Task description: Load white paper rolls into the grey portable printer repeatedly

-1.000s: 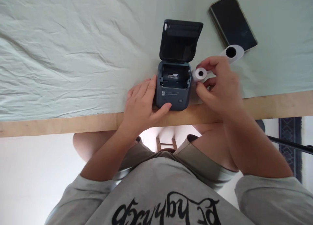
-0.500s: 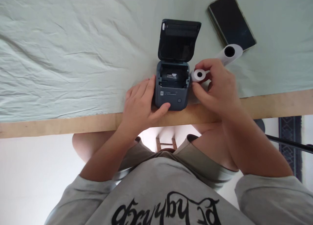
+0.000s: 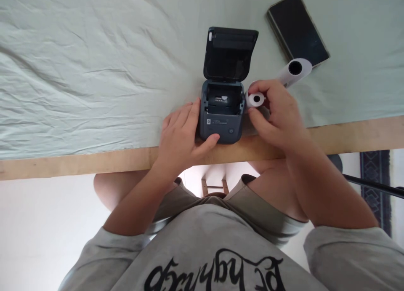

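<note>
Item 1: printer (image 3: 217,133), dark blue-grey, on pale cloth (image 3: 94,72) by wood edge (image 3: 126,161); lid (image 3: 229,57) up, bay (image 3: 234,93) exposed, w/ small printed label inside, no roll seated

Item 2: small white roll (image 3: 251,100), hollow core, at printer's R side, outside bay; contact w/ printer wall: can't tell

Item 3: second white roll (image 3: 286,77), R of printer, far end by phone (image 3: 298,28)

L hand (image 3: 178,135): spread, thumb apart from fingers, lying along printer's L side & near edge, prob bracing it

R hand (image 3: 280,114): narrow, small roll pinched btwn thumb & fingers

Step (judged): small roll being handled at open bay, prob pre-loading

Next move (judged) calls for: printer kept steady, roll lifted over side wall, squared to bay, paper end kept free
</note>
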The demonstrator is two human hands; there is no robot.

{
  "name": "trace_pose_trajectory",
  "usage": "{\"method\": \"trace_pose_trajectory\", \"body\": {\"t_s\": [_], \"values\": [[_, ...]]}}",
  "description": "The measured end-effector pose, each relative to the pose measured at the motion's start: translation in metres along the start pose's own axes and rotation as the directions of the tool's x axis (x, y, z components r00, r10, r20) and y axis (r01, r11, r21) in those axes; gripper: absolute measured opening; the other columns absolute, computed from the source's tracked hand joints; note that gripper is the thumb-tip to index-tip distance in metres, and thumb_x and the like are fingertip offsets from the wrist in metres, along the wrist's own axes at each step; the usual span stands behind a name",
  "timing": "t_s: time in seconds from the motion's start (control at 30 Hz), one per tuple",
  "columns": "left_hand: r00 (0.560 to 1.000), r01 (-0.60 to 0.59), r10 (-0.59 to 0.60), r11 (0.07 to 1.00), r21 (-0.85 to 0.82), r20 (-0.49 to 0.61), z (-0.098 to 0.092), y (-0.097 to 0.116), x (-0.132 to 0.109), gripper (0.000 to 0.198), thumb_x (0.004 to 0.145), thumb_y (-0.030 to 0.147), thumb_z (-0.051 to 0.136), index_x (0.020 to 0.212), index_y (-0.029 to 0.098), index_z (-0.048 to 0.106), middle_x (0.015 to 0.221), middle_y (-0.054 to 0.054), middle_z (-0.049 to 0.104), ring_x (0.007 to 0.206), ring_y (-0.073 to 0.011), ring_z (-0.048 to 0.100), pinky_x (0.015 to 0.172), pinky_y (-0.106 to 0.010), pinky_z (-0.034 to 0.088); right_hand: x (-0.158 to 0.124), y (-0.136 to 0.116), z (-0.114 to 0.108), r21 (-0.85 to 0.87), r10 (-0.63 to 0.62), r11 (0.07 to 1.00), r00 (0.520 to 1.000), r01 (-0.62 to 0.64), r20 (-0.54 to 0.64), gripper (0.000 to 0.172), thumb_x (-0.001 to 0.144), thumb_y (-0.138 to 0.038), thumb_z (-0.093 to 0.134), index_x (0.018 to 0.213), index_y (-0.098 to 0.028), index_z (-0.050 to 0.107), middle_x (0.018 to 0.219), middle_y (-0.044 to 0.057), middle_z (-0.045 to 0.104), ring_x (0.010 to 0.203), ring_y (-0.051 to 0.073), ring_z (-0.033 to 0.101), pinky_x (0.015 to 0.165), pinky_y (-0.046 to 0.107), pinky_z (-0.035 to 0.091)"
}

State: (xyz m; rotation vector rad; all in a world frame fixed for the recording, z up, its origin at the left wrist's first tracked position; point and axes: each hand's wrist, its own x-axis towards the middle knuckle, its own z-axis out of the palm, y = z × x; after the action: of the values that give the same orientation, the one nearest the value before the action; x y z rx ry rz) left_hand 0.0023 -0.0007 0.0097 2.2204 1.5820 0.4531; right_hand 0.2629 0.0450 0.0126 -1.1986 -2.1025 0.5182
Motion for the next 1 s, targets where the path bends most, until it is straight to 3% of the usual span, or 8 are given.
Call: {"method": "trace_pose_trajectory", "body": {"t_s": [0.17,0.37,0.57,0.73,0.9,1.0], "values": [[1.0,-0.006,0.006,1.0,-0.009,0.009,-0.002,0.001,0.0,0.079,0.103,0.061,0.048,0.163,0.01,0.042,0.157,-0.022,0.06,0.146,-0.0407,0.056,0.119,-0.054,0.042,0.002,0.005,-0.001,-0.069,-0.021,0.997,0.999,0.019,-0.026,0.039,0.078,-0.011,0.068,0.111,-0.031,0.058,0.108,0.007,0.068,0.102,0.029,0.07,0.086,0.048,0.065],[1.0,-0.005,0.005,1.0,0.007,0.004,-0.001,0.001,0.0,0.081,0.103,0.062,0.047,0.162,0.007,0.043,0.156,-0.023,0.061,0.145,-0.0405,0.056,0.119,-0.053,0.042,0.0,0.006,0.002,0.031,0.056,0.998,0.998,-0.057,0.026,0.042,0.084,-0.013,0.06,0.121,-0.032,0.051,0.113,0.004,0.071,0.088,0.025,0.072,0.078,0.045,0.065],[1.0,-0.009,0.009,1.0,0.013,0.003,0.0,0.0,0.0,0.083,0.103,0.062,0.048,0.163,0.005,0.042,0.157,-0.023,0.06,0.147,-0.04,0.055,0.12,-0.052,0.041,0.003,0.009,0.003,-0.124,-0.03,0.992,0.999,0.027,-0.029,0.034,0.078,-0.013,0.065,0.107,-0.029,0.058,0.108,0.006,0.069,0.107,0.029,0.07,0.091,0.051,0.065],[1.0,0.007,-0.007,1.0,0.003,0.007,0.0,0.0,0.0,0.082,0.102,0.063,0.048,0.163,0.008,0.041,0.158,-0.022,0.06,0.147,-0.0405,0.055,0.12,-0.053,0.041,0.001,0.009,0.0,-0.01,0.066,0.998,0.997,-0.066,0.032,0.044,0.082,-0.013,0.065,0.12,-0.032,0.055,0.112,0.003,0.073,0.09,0.023,0.072,0.079,0.043,0.066],[1.0,0.006,-0.006,1.0,-0.001,0.009,-0.001,0.0,0.0,0.084,0.102,0.064,0.046,0.162,0.006,0.042,0.157,-0.024,0.06,0.147,-0.0411,0.055,0.12,-0.053,0.042,-0.001,0.009,0.007,-0.147,-0.014,0.989,1.0,0.01,-0.028,0.044,0.08,-0.012,0.061,0.119,-0.03,0.055,0.117,0.008,0.068,0.11,0.029,0.069,0.097,0.054,0.063],[1.0,0.009,-0.009,1.0,-0.006,0.018,-0.001,0.0,0.001,0.084,0.102,0.064,0.048,0.163,0.007,0.041,0.158,-0.024,0.059,0.148,-0.0414,0.055,0.12,-0.053,0.042,-0.002,0.014,0.011,-0.156,-0.014,0.988,0.998,0.005,-0.056,0.042,0.082,-0.015,0.064,0.12,-0.031,0.057,0.116,0.009,0.067,0.111,0.03,0.068,0.098,0.055,0.063]]}}
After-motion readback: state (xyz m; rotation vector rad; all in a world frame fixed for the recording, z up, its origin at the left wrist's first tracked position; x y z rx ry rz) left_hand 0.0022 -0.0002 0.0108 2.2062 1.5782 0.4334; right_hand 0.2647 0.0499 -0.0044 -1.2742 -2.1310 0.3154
